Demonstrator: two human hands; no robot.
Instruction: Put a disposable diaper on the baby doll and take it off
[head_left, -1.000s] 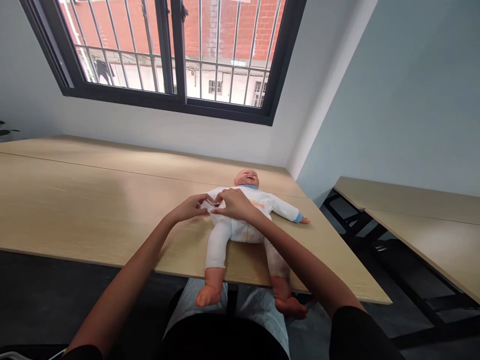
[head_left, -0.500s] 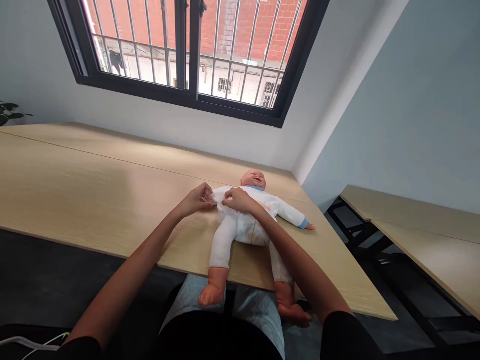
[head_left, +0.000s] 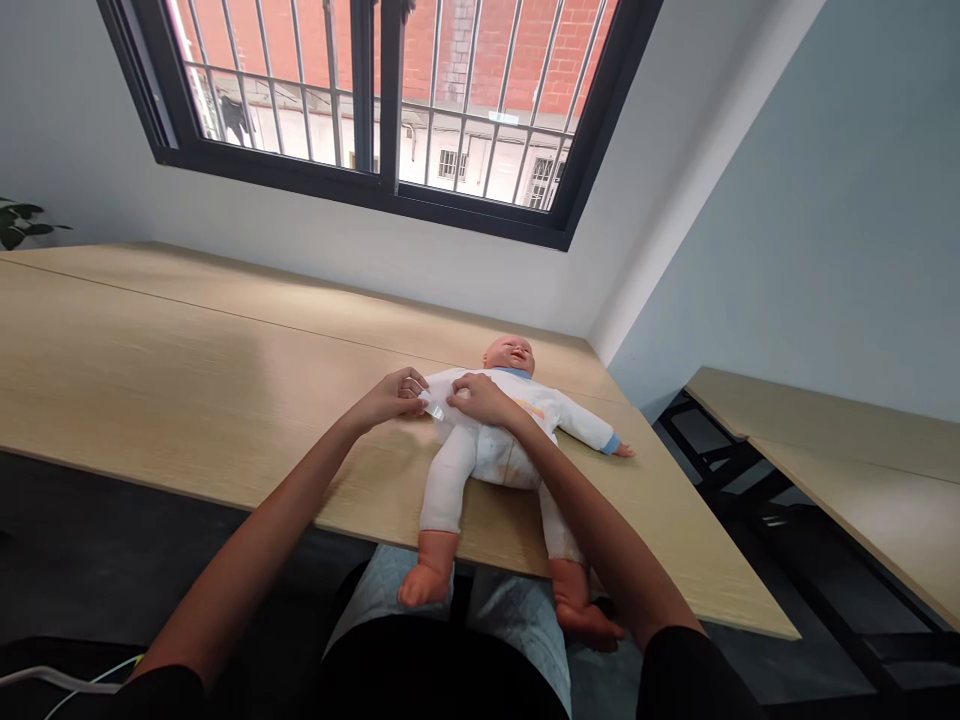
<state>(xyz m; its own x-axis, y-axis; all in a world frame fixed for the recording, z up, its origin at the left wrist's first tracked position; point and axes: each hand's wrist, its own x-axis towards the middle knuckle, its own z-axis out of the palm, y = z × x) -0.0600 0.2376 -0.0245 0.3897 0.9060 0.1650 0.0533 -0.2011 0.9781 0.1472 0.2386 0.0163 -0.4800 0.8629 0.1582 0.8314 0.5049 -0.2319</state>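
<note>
A baby doll point(head_left: 508, 465) lies on its back on the wooden table, its feet hanging past the near edge. It wears a white top point(head_left: 551, 408) with blue collar and cuffs, and white leggings. My left hand point(head_left: 399, 394), fingers pinched, grips a thin, shiny translucent strip point(head_left: 435, 409) beside the doll's waist. Over the doll's belly, my right hand point(head_left: 480, 398) has its fingertips pinched at the white cloth of the top. My hands hide part of that side of the doll, including its arm on the left.
The long table point(head_left: 187, 370) stretches left below a barred window point(head_left: 390, 190). Another table point(head_left: 847, 450) with a black frame stands to the right. A plant point(head_left: 26, 225) shows at the left edge, and white cables point(head_left: 67, 683) run at lower left.
The translucent strip by my left hand now shows more clearly, tilted toward the doll. Both hands stay almost in place, with only a slight shift in the whole view.
</note>
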